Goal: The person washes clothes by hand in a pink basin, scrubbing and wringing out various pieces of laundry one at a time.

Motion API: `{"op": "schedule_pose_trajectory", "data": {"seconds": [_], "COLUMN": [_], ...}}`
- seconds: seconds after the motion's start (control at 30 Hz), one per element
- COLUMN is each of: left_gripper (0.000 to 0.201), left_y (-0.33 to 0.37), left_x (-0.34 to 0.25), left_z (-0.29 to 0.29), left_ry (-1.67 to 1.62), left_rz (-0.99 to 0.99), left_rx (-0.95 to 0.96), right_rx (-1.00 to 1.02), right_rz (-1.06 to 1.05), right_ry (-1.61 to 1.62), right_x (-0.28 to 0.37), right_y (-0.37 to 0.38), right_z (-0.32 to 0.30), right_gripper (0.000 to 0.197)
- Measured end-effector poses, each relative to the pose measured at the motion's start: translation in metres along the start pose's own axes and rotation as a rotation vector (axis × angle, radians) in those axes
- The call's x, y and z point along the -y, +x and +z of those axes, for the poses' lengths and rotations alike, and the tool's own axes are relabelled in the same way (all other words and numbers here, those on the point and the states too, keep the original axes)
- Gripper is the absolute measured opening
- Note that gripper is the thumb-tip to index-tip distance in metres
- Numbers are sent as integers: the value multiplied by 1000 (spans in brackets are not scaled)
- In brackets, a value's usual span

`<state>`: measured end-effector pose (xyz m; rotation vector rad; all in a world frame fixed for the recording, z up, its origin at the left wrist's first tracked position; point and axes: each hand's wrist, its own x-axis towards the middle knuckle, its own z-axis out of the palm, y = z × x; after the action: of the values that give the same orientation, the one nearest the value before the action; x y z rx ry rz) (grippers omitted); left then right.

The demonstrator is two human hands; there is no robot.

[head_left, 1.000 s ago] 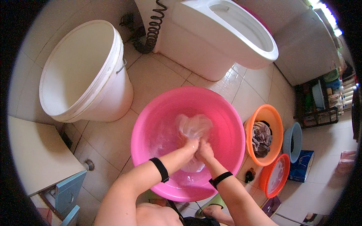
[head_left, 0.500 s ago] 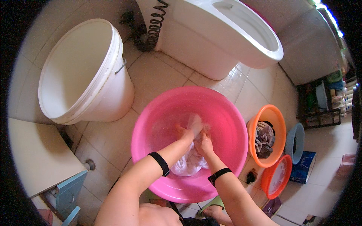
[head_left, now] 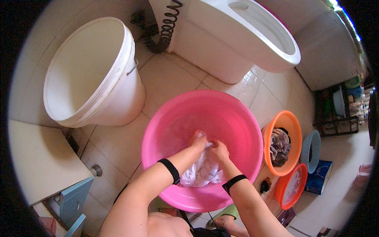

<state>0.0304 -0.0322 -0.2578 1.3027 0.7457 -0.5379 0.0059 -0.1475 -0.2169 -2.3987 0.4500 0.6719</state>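
Observation:
A large pink basin (head_left: 244, 118) stands on the tiled floor in front of me, with a wet white cloth (head_left: 203, 172) bunched in its near half. My left hand (head_left: 199, 140) is closed on the upper end of the cloth, near the basin's middle. Close beside it on the right, my right hand (head_left: 219, 150) grips the same cloth, its fingers curled inward. The rest of the cloth hangs down from both hands and lies in folds on the basin's bottom. Each forearm wears a black band.
A tall white bucket (head_left: 132, 91) stands at the far left, and a white toilet (head_left: 221, 47) at the back. To the right are an orange basin (head_left: 296, 138) of crumpled clothes, a red-orange basin (head_left: 285, 203) and a blue-grey basin (head_left: 314, 152). A pale cabinet (head_left: 43, 162) fills the left side.
My hands have drawn nearer together on the cloth. The cloth end that rose between them is lowered, and the folds have spread a little to the right.

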Motion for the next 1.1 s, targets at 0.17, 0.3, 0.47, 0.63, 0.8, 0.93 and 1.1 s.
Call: {"op": "schedule_pose_trajectory", "data": {"seconds": [0.17, 0.3, 0.47, 0.63, 0.8, 0.93, 1.1], "left_gripper": [28, 44, 45, 38, 33, 24, 38], "left_y": [-6, 3, -21, -35, -31, 0, 27], "left_x": [-11, -4, -51, -57, -47, -19, -10], "left_z": [26, -10, -6, -5, 4, 13, 2], "left_ry": [-224, -173, -223, -369, -280, -138, -190], "left_rz": [-54, -202, -283, -293, -302, -27, 113], "left_rx": [294, 167, 205, 393, 307, -20, -69], "right_rx": [-316, -29, -203, -509, -559, -574, -506], "right_rz": [214, 248, -75, -232, -74, -113, -119], "right_ry": [397, 1206, 999, 613, 362, 436, 458], "right_x": [-47, 56, 105, 98, 84, 44, 26], "right_y": [29, -24, -82, -65, -48, -25, -23], "right_z": [12, 31, -9, -8, -33, -38, -53], "right_gripper": [35, 22, 21, 28, 31, 30, 26]}}
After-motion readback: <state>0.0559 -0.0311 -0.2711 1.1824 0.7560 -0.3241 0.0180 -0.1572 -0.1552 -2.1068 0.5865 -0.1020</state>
